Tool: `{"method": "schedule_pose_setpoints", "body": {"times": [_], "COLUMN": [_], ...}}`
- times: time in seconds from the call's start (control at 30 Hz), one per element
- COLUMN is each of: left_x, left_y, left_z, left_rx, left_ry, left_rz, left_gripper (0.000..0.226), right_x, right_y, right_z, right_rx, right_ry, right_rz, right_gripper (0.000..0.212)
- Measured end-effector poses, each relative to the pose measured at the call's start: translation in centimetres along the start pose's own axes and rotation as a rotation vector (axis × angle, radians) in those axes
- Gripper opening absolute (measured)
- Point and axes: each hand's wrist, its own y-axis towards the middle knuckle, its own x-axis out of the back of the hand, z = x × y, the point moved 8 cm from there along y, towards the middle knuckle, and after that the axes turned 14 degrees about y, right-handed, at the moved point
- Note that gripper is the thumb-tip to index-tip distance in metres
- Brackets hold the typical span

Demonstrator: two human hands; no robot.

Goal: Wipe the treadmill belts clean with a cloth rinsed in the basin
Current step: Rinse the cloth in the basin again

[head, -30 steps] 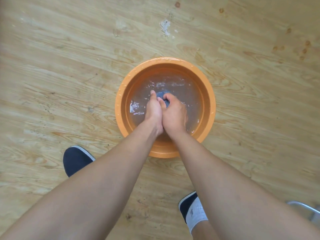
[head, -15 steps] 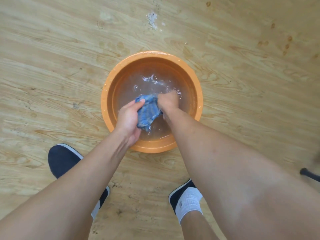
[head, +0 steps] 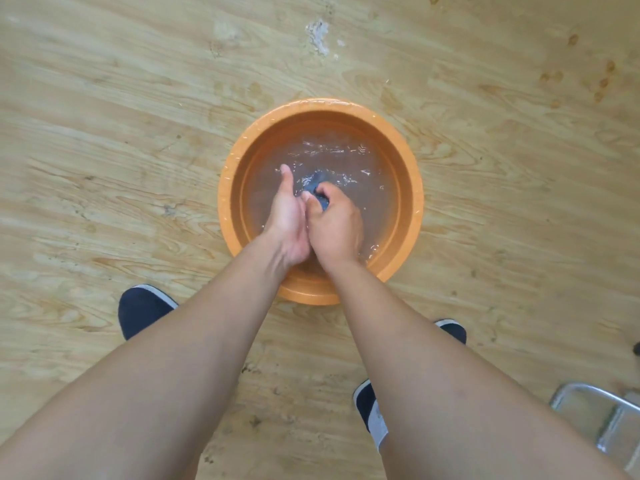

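Right hand point(head: 334, 228) curls round the blue cloth point(head: 320, 192), keeping it under the water in the basin point(head: 414, 202), likely to flush out dirt. Left hand point(head: 287, 216) presses against the right as a brace, thumb straight; fingers hidden, grip unclear.

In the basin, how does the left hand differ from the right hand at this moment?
The left hand shows its palm with the thumb straight; the right hand shows its back with fingers curled. The right hand grips the blue cloth; the left hand's fingers are hidden, so its hold is unclear. Both are in the water of the orange basin, touching each other.
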Motion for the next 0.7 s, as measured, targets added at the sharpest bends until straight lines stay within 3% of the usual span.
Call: {"method": "schedule_pose_setpoints", "body": {"times": [0.17,0.3,0.4,0.47,0.53,0.6,0.7], "left_x": [0.6,1.9,2.9,3.1,3.9,4.1,4.0], "left_y": [-0.4,-2.3,-4.3,-5.4,-6.1,-6.6,-7.1], "left_z": [0.0,-0.4,-1.3,-2.3,-3.6,-4.8,-5.5], "left_rx": [-0.037,-0.156,-0.297,-0.383,-0.441,-0.440,-0.444], "left_ry": [0.090,0.174,0.219,0.377,0.702,1.037,1.166], "left_rz": [0.013,-0.069,-0.130,-0.191,-0.371,-0.502,-0.496], "left_gripper": [0.094,0.055,0.022,0.010,0.013,0.028,0.040], "right_x": [-1.6,-1.7,-0.9,0.1,1.0,2.4,3.7], "right_y": [3.5,6.2,6.5,5.6,4.3,2.7,0.8], "right_z": [0.0,0.6,-0.7,-1.5,-2.4,-3.2,-4.7], "right_rx": [-0.261,-0.289,-0.329,-0.316,-0.317,-0.385,-0.571], "right_ry": [-0.021,0.007,0.058,0.109,0.214,0.306,0.597], "right_rz": [0.056,0.132,0.098,0.052,-0.002,-0.079,-0.116], "right_gripper": [0.019,0.016,0.017,0.014,0.026,0.019,0.036]}}
